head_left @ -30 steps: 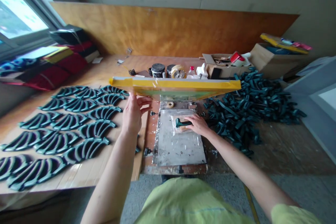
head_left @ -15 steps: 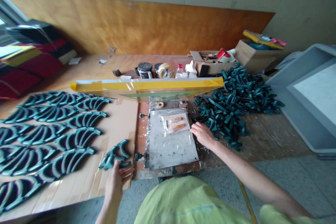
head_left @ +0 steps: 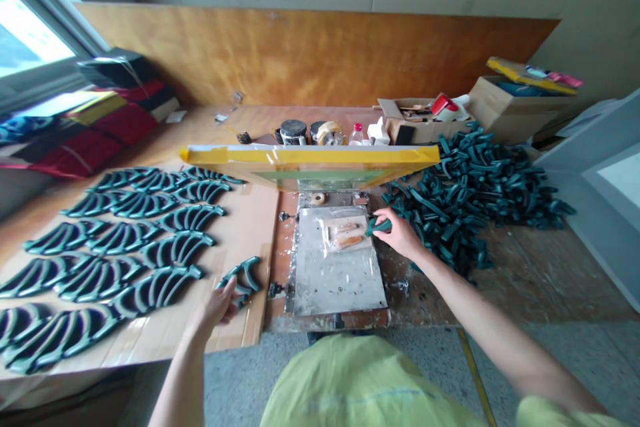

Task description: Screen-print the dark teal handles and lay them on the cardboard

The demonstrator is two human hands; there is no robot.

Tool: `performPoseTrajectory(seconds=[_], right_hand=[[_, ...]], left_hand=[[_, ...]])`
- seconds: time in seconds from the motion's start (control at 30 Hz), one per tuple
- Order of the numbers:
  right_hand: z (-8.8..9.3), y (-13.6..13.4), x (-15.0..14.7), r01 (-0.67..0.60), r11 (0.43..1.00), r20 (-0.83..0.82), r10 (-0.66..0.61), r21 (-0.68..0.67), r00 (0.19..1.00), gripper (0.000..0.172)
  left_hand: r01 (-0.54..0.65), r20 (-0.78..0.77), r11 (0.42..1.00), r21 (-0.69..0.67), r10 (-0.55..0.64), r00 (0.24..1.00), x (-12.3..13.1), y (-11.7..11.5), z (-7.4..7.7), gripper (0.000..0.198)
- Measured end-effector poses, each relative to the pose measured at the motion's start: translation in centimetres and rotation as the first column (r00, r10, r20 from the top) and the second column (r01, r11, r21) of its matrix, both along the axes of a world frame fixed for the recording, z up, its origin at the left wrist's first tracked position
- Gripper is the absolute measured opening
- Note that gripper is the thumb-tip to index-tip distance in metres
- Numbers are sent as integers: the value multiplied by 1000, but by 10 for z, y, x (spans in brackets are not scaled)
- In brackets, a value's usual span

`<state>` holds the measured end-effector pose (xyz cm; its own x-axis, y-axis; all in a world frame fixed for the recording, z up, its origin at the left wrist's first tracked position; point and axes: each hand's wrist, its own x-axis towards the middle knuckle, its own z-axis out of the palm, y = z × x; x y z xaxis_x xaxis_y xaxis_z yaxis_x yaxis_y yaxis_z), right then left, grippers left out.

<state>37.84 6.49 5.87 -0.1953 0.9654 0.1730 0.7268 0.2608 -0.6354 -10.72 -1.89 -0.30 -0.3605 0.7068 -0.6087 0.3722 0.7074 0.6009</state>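
My right hand pinches a dark green plastic handle above the right edge of the grey metal plate. On the plate lies a clear packet with brownish shapes under its film. To the left, my left hand has its thumb and fingers closed on a small group of curved green handles at the cardboard's right side; how many pieces it grips is partly hidden. Rows of the same curved handles are nested on the cardboard sheet.
Behind the plate, a yellow-edged frame stands raised. A heap of green handles lies to the right, beside a grey bin. Black-lidded jars, a red-capped bottle and a cardboard box stand behind the frame.
My right hand has come away from the heap side with a green handle and is now over the plate's edge. My left hand has shifted around the small group of handles. The view has turned left.
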Motion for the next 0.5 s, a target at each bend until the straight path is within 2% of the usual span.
performPoseTrajectory(seconds=[0.03,0.1,0.17,0.2,0.27,0.3,0.37,0.43,0.5], right_hand=[[-1,5,-13,-62,998,-109,61,-12,992,36],[-10,16,-37,-175,984,-199,165,-31,966,29],[-24,26,-54,-235,972,-141,230,-19,963,20],[-31,29,-60,-251,968,-77,250,2,965,19],[-41,32,-68,-282,958,80,277,53,958,19],[-43,32,-71,-301,951,158,287,76,945,19],[-42,26,-75,-342,930,305,289,136,907,21],[-36,17,-73,-384,881,483,218,276,848,21],[-28,11,-63,-425,779,663,16,461,748,21]], left_hand=[[-9,40,991,134,4,999,13,15,22,62],[-43,156,909,414,-24,987,47,47,71,65],[-143,308,767,625,-74,948,84,76,120,67],[-201,373,700,685,-100,923,100,88,141,68],[-281,469,605,745,-176,865,127,107,172,65],[-301,493,579,758,-206,845,136,112,182,62],[-314,506,554,771,-234,830,145,115,191,56],[-299,490,561,772,-225,842,143,106,188,54],[-275,464,598,753,-187,866,133,86,176,56]])
